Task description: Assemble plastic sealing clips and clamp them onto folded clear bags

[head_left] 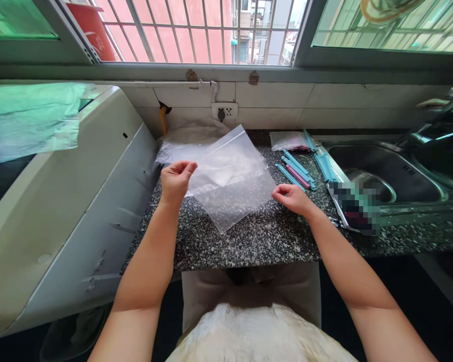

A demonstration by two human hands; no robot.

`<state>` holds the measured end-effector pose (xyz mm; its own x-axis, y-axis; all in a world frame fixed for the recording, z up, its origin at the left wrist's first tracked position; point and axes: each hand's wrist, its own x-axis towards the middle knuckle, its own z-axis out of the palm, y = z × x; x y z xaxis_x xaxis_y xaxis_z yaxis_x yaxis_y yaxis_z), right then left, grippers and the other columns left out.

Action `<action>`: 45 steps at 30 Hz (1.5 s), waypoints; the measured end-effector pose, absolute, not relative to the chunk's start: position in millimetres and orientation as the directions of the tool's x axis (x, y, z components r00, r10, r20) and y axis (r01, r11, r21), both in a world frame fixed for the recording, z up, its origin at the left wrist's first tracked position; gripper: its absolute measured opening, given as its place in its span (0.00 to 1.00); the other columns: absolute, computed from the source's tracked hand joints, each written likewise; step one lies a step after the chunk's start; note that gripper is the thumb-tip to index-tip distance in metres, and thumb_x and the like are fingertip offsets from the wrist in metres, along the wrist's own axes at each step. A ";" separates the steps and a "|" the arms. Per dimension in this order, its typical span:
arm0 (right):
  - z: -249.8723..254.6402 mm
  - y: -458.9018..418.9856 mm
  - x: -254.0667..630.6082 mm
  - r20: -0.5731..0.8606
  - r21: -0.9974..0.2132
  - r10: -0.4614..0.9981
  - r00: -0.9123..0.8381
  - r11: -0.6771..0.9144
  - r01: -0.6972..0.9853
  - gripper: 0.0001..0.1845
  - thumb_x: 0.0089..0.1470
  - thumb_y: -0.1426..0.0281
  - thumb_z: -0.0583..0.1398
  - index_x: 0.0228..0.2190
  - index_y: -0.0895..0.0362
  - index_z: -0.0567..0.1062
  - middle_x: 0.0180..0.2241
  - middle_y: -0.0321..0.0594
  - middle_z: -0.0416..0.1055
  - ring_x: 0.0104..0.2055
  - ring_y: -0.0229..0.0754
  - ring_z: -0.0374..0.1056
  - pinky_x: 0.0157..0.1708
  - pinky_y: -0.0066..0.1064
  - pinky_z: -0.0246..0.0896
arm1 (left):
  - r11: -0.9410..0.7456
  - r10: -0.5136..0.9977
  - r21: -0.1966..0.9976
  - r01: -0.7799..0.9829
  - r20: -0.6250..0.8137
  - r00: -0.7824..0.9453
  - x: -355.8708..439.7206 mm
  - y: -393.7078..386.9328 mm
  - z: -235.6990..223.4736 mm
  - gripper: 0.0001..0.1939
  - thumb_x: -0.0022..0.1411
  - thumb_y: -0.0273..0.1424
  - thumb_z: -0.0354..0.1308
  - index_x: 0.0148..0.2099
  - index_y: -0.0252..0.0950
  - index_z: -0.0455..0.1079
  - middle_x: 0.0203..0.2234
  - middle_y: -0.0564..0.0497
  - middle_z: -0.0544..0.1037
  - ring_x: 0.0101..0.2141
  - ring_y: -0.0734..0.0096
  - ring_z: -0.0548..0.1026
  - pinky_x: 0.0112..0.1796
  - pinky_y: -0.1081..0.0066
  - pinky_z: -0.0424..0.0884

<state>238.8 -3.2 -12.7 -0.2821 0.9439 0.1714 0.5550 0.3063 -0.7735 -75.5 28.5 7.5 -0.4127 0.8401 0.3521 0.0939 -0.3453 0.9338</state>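
Note:
A clear zip-top plastic bag is spread at a slant above the speckled countertop. My left hand is closed, thumb and fingers pinched at the bag's left corner, near the end of its zip strip. At the right corner, my right hand pinches the bag's edge between thumb and curled fingers. More clear plastic bags lie behind, partly under the held one. Beside my right hand are several blue sealing clips and a purple one.
A small clear packet sits by the wall, and more blue clips rest near the metal sink. A blurred-out package lies at the sink's front edge. A pale appliance stands at left. A wall socket is behind.

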 end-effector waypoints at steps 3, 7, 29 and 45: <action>-13.4 -2.6 240.1 0.162 -0.764 0.943 -0.291 0.307 0.567 0.13 0.46 0.61 0.56 0.19 0.57 0.69 0.20 0.36 0.67 0.24 0.37 0.61 0.27 0.29 0.57 | -0.327 0.854 0.940 0.099 0.339 -0.395 -75.2 27.7 8.5 0.06 0.41 0.31 0.65 0.22 0.33 0.73 0.16 0.55 0.71 0.20 0.79 0.65 0.25 0.76 0.63; -13.8 -1.7 242.8 0.136 -0.753 0.942 -0.307 0.300 0.586 0.12 0.46 0.62 0.56 0.21 0.57 0.71 0.21 0.38 0.69 0.26 0.38 0.63 0.28 0.30 0.58 | -0.322 0.856 0.940 0.114 0.340 -0.389 -75.5 26.9 9.6 0.07 0.41 0.32 0.65 0.22 0.33 0.73 0.16 0.55 0.71 0.20 0.79 0.64 0.24 0.76 0.62; 69.9 18.2 176.0 0.578 -0.123 0.602 -0.551 0.732 0.670 0.10 0.56 0.65 0.55 0.32 0.56 0.74 0.35 0.43 0.72 0.39 0.45 0.63 0.42 0.38 0.57 | -0.514 0.829 0.715 0.473 0.556 0.059 -64.9 18.4 6.8 0.08 0.52 0.33 0.60 0.23 0.37 0.73 0.20 0.51 0.72 0.26 0.70 0.68 0.32 0.70 0.64; 64.1 40.3 129.5 0.287 0.105 0.572 -0.768 0.778 0.619 0.12 0.55 0.70 0.53 0.27 0.57 0.76 0.28 0.40 0.74 0.33 0.41 0.61 0.33 0.33 0.44 | -0.573 0.791 0.612 0.545 0.587 0.172 -59.0 14.3 8.1 0.07 0.54 0.32 0.59 0.25 0.38 0.73 0.22 0.51 0.74 0.28 0.69 0.69 0.34 0.68 0.64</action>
